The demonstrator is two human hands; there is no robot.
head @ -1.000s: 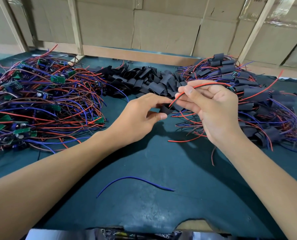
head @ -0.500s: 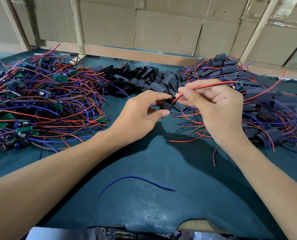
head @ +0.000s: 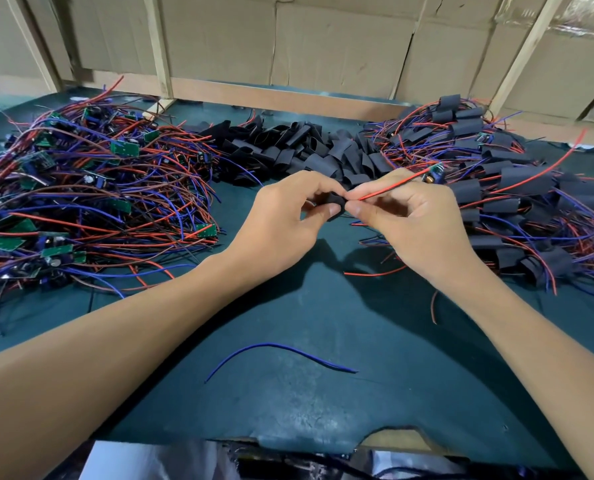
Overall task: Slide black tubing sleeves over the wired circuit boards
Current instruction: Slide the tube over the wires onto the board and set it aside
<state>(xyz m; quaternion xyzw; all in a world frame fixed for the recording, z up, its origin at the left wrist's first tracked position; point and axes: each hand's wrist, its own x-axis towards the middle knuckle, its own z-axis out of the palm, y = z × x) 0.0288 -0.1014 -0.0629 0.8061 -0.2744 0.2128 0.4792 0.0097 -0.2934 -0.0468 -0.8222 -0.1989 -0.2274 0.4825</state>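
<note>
Directly in front of the loose black sleeve pile (head: 309, 147), both hands meet above the green mat (head: 323, 403). Left hand (head: 281, 223) pinches 1 black sleeve (head: 335, 205) between thumb and curled fingers, its open end facing right. Right hand (head: 417, 223) pinches the red wire (head: 385, 188) of 1 wired board (head: 434, 173), wire tip touching the sleeve mouth. The wire's long axis runs from that mouth up and right to the board, beyond the right hand's knuckles. Judgement: threading goes leftward; the left hand is nearer the sleeve.
</note>
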